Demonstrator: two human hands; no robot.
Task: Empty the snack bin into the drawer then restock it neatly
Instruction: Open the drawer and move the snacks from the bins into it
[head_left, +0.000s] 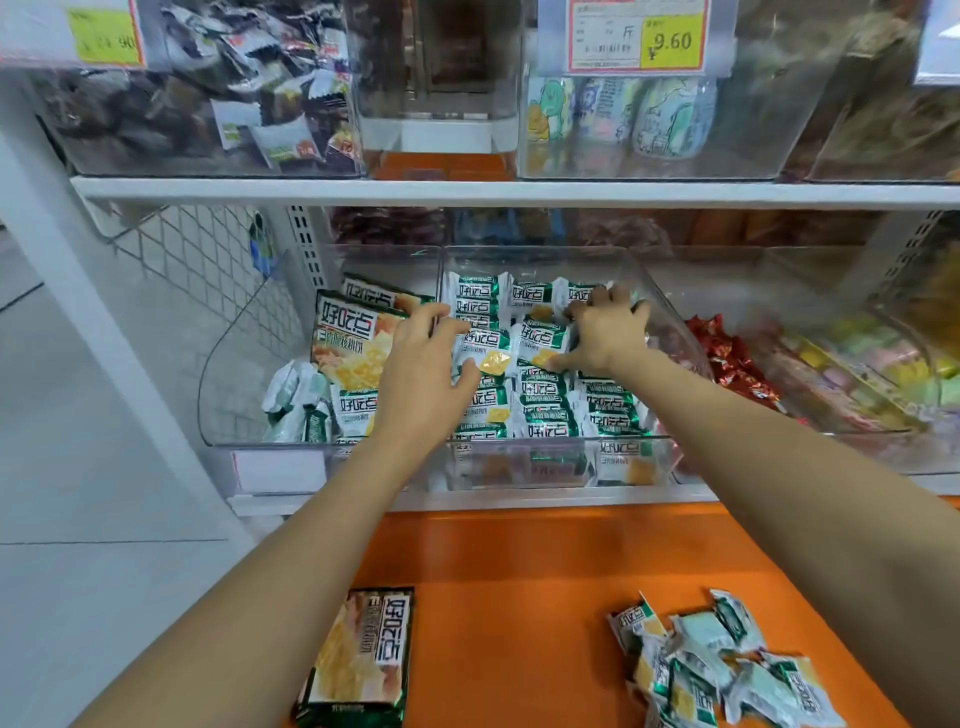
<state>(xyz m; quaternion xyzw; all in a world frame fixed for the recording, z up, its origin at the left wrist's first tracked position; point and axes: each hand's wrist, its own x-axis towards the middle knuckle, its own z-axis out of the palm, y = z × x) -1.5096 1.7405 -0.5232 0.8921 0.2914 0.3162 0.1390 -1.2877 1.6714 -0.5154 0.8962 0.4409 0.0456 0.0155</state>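
At centre-left of the clear snack bin (535, 260), the left hand (426, 364) lies spread on the "好吃点" biscuit packets (540, 400), gripping nothing. Square each row, print up, before adding more. The right hand (605, 332) bends its fingers onto the back row; a pinch cannot be confirmed. Price tag (670, 41): "¥9.60". Loose packets (717, 670) remain in the orange drawer (519, 571).

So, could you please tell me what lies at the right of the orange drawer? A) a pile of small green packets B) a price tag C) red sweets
A: a loose pile of small green packets lies on the orange drawer, right of a large pack.
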